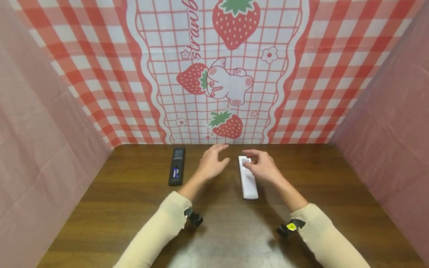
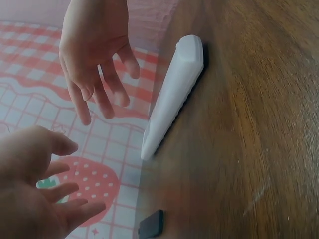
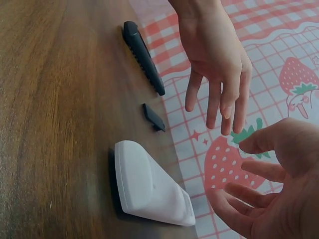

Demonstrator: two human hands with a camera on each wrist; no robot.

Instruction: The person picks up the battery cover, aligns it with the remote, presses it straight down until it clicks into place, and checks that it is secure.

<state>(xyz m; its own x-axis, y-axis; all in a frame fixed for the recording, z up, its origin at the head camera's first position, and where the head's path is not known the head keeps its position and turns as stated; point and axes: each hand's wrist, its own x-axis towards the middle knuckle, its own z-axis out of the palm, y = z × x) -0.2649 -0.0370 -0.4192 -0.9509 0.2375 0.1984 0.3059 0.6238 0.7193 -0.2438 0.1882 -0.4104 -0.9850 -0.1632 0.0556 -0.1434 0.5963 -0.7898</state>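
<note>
A white remote control (image 1: 249, 186) lies lengthwise on the table, with a small display near its far end. My right hand (image 1: 264, 167) hovers over its upper right side, fingers loosely bent and gripping nothing. Left of it, my left hand (image 1: 211, 162) is held above the table with fingers spread and relaxed, also holding nothing. A black remote control (image 1: 177, 162) lies farther left, its battery compartment uncovered and blue-and-white batteries (image 1: 175, 172) visible inside. Between the remotes, the right wrist view shows a small black piece (image 3: 153, 117), perhaps a battery cover; in the head view my left hand hides it.
The brown wooden table (image 1: 221, 230) ends at a red-and-white checked cloth (image 1: 321, 74) with strawberry prints hanging behind it. Pink cloth (image 1: 385, 123) stands on both sides. Each forearm carries a small black wrist camera (image 1: 194, 217).
</note>
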